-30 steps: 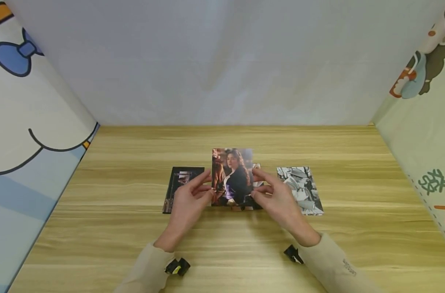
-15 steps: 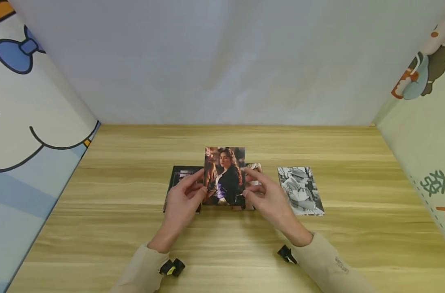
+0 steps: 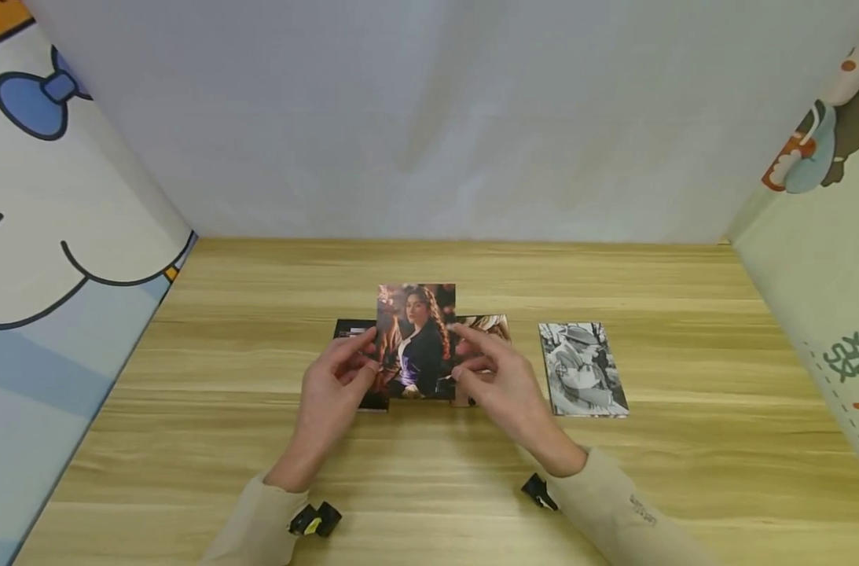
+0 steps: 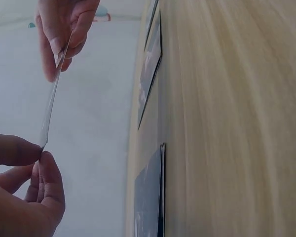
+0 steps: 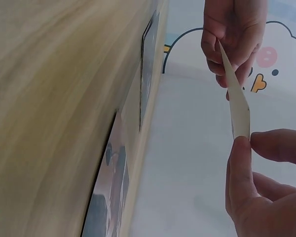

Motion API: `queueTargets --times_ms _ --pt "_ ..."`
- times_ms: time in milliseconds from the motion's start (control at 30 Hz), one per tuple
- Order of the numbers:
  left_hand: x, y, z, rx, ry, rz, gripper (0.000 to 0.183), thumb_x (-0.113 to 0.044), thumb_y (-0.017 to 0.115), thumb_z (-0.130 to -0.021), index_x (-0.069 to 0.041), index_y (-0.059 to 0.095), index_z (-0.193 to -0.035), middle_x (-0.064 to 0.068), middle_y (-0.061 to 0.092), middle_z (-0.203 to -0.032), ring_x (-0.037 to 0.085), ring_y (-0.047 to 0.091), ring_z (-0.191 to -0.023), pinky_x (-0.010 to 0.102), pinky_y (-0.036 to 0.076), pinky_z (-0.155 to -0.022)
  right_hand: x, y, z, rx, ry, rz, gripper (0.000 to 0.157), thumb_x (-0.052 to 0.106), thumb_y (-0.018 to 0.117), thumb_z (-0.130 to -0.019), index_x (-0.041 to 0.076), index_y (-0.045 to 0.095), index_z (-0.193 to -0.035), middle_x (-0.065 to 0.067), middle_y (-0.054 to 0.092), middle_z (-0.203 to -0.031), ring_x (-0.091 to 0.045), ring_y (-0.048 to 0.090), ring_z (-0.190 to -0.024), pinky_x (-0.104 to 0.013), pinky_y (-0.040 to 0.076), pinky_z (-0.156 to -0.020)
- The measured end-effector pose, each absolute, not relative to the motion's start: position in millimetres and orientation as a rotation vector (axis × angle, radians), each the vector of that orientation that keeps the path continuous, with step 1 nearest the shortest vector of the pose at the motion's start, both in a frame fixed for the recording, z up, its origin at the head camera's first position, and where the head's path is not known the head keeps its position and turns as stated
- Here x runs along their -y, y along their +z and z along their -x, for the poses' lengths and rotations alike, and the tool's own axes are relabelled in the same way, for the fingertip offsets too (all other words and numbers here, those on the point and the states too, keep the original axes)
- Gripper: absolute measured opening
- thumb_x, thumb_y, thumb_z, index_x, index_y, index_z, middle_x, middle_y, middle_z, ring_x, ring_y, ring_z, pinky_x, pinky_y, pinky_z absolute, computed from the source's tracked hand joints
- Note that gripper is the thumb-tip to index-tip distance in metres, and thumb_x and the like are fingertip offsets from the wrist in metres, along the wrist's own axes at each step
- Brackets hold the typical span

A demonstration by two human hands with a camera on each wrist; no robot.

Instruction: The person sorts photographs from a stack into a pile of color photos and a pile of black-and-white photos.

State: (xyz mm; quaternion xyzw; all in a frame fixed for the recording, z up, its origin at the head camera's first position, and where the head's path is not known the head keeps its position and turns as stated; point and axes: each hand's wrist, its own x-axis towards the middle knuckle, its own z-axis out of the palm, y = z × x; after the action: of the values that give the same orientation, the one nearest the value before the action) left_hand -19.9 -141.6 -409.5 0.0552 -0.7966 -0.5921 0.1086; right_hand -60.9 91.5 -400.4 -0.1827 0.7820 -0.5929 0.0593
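Note:
A colour photo card (image 3: 416,342) of a long-haired person in a dark jacket is raised over the table, its picture side toward the head camera. My left hand (image 3: 339,385) pinches its left edge between thumb and fingers, and my right hand (image 3: 501,385) pinches the right edge. Both wrist views show the card (image 4: 52,106) nearly edge-on, well off the tabletop. Below it lie a dark photo card (image 3: 350,325) on the left and another colour photo card (image 3: 491,324) in the middle, each partly hidden by the held card and my hands.
A black-and-white photo card (image 3: 585,369) lies on the right of the wood-grain table (image 3: 429,487). A plain pale backdrop (image 3: 429,118) rises behind the table. Cartoon-printed panels (image 3: 61,236) stand at the sides. Small black clips (image 3: 316,520) sit at both cuffs.
Both hands have moved left together with the held card. It now overlaps more of the dark card and uncovers more of the middle one. The grip stays the same.

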Motion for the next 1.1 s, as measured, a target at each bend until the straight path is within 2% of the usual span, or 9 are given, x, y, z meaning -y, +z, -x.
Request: queueTargets --times_ms 233,533,700,933,1100 --pt "150.6 -408.9 16.8 2.376 -1.702 -0.178 0.046 0.012 0.064 -0.094 -0.002 0.065 -0.138 0.018 0.065 -0.120 0.026 0.064 -0.101 0.013 0.054 -0.081 -82.0 -404.2 59.4 -2.351 -1.806 0.570 0.059 -0.007 0.067 -0.089 0.002 0.057 -0.146 -0.013 0.065 -0.116 -0.024 0.070 -0.097 -0.027 0.059 -0.089" --pt "159.8 -405.9 14.0 2.404 -1.642 -0.194 0.043 0.010 0.062 -0.096 -0.001 0.066 -0.138 0.019 0.065 -0.117 0.022 0.062 -0.099 0.012 0.051 -0.076 -73.2 -405.6 56.6 -2.358 -1.782 0.601 0.055 -0.006 0.062 -0.094 0.005 0.057 -0.147 -0.010 0.065 -0.114 -0.024 0.072 -0.093 -0.029 0.061 -0.075" --pt "165.9 -406.3 12.6 2.403 -1.640 -0.212 0.044 0.010 0.063 -0.096 -0.001 0.066 -0.137 0.019 0.065 -0.117 0.022 0.063 -0.100 0.012 0.052 -0.077 -68.9 -406.0 54.8 -2.399 -1.735 0.626 0.054 -0.004 0.064 -0.094 0.007 0.058 -0.147 -0.008 0.067 -0.112 -0.020 0.073 -0.091 -0.027 0.061 -0.074" --pt "174.8 -401.9 9.7 2.392 -1.648 -0.213 0.044 0.012 0.062 -0.094 0.002 0.065 -0.137 0.022 0.065 -0.117 0.008 0.062 -0.097 0.012 0.053 -0.081 -60.7 -405.5 54.1 -2.287 -1.796 0.646 0.056 -0.009 0.062 -0.093 0.003 0.055 -0.148 -0.016 0.065 -0.114 -0.032 0.073 -0.094 -0.028 0.061 -0.079" --pt "182.5 -397.9 7.3 2.411 -1.656 -0.230 0.045 0.013 0.062 -0.094 0.002 0.065 -0.138 0.022 0.065 -0.119 0.008 0.062 -0.098 0.013 0.053 -0.083 -55.4 -405.7 53.1 -2.215 -1.796 0.658 0.058 -0.009 0.060 -0.095 0.001 0.051 -0.151 -0.020 0.062 -0.118 -0.039 0.071 -0.098 -0.032 0.062 -0.084"
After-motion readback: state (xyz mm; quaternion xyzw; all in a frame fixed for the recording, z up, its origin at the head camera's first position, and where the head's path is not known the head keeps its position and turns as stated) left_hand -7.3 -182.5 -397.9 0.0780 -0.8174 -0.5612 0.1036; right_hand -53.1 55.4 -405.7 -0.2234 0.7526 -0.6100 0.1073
